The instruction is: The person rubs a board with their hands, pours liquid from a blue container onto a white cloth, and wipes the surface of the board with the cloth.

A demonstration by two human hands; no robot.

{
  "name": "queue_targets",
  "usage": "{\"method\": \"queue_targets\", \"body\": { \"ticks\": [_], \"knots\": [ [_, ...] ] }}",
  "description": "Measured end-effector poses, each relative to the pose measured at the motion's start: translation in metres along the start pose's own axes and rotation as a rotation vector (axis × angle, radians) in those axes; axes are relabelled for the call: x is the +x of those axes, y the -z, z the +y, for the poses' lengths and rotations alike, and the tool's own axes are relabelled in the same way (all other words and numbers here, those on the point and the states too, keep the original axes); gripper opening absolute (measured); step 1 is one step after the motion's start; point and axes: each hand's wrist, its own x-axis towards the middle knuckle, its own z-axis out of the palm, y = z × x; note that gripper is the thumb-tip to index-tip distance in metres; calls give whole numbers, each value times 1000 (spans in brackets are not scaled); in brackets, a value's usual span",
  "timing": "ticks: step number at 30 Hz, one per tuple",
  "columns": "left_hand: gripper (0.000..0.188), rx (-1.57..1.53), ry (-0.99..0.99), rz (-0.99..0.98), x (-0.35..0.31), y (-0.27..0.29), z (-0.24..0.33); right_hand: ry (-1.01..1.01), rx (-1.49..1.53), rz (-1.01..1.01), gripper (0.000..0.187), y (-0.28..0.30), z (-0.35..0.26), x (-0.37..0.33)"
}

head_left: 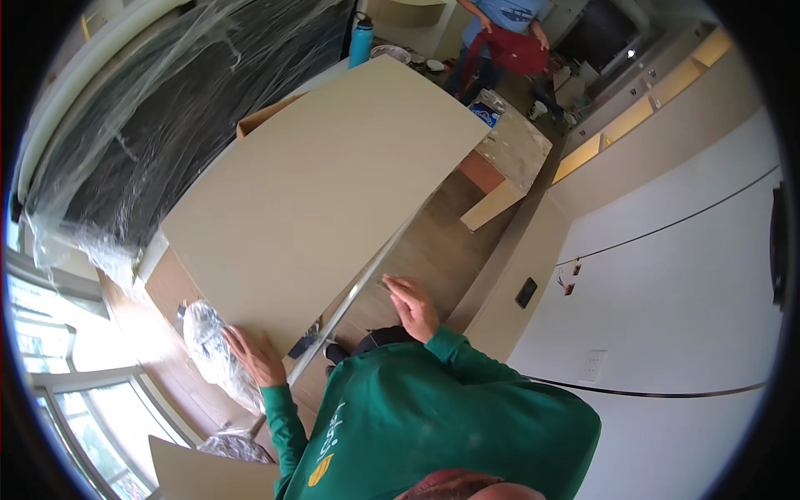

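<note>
A large flat beige board (333, 183) lies in front of me, stretching away to the far right. My left hand (255, 358) touches its near left corner, fingers extended and lying flat along the edge. Right of the board's long edge, my right hand (413, 308) hovers with fingers stretched out, apart from the board and holding nothing. A pale, shiny strip (354, 292) runs below that same edge. Near the board's close corner a dark object (305, 340) partly shows; its kind is unclear.
Clear plastic covers a dark panel (200, 125) at left. A plastic-wrapped bundle (215, 354) sits beside my left hand. Beyond the board are a blue bottle (361, 42), a stained bench (517, 146) and a person (500, 33) holding red cloth. A white wall (650, 308) borders the right.
</note>
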Motion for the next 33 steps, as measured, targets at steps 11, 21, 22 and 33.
{"method": "queue_targets", "body": {
  "ticks": [11, 21, 22, 33],
  "knots": [
    [110, 36, -617, -483, 20, -91, 299, -270, -49, 440, 30, 180, 176, -17],
    [107, -44, -1071, -477, 127, -263, 555, -423, -156, 546, 36, 306, 274, -19],
    [108, -48, -1101, -470, 136, -273, 571, -422, -130, 565, 36, 306, 280, -13],
    [94, -130, -1307, -654, 317, -365, 637, -541, -170, 644, 36, 333, 351, 77]
  ]
}}
